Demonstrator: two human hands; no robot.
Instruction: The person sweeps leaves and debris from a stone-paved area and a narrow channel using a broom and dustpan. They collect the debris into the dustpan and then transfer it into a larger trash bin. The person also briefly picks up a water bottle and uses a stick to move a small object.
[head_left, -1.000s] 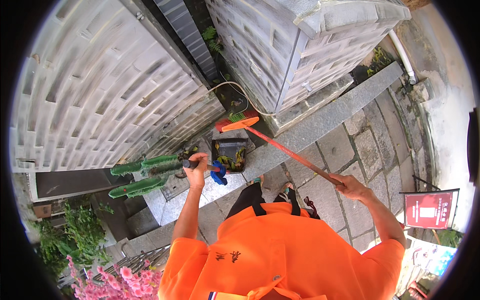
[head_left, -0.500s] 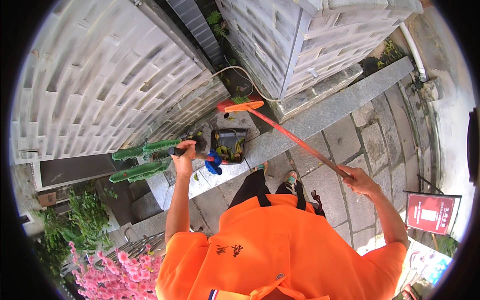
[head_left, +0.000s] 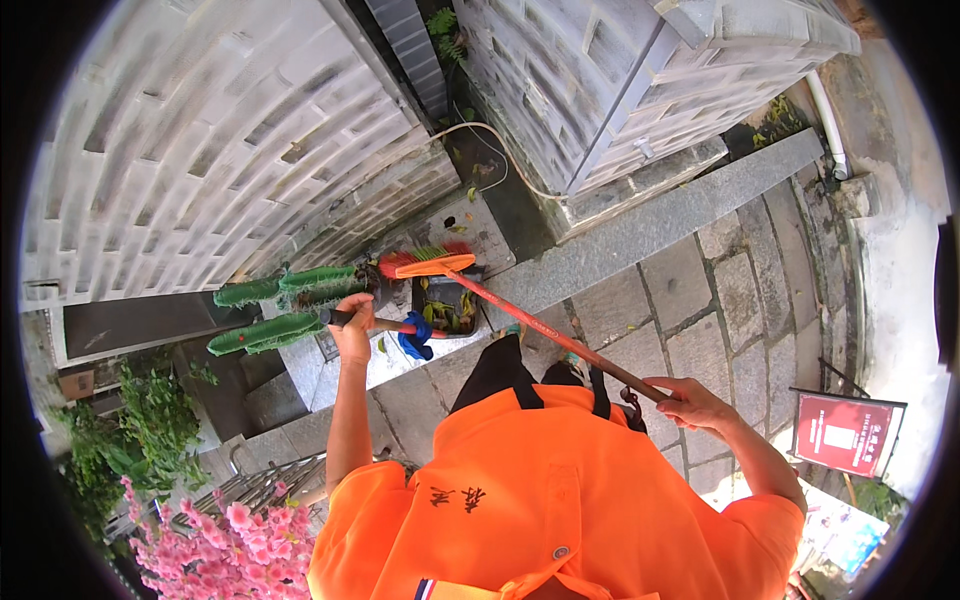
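Note:
My left hand (head_left: 353, 328) is wrapped round the dark grip of a long-handled dustpan. Its black pan (head_left: 418, 298) holds leaves and rests on the stone ledge, and a blue cloth (head_left: 414, 338) is tied on the handle close to the pan. A broom (head_left: 545, 333) slants across from the right, its upper handle gripped in my right hand (head_left: 692, 404). The orange broom head, with red and green bristles, lies at the far side of the pan, partly covering it from view. Whether the bristles touch the ledge I cannot tell.
Green cactus stems (head_left: 318, 290) stand left of the pan. Grey brick walls (head_left: 230, 140) rise ahead, with a pale hose (head_left: 510, 160) between them. Stone paving (head_left: 635, 300) stretches right toward a red sign (head_left: 848, 432). Pink blossoms (head_left: 225, 545) are at lower left.
The broom head has swung left and toward me, from beyond the pan to its far edge. My right hand has shifted slightly left and nearer. Both hands keep their holds.

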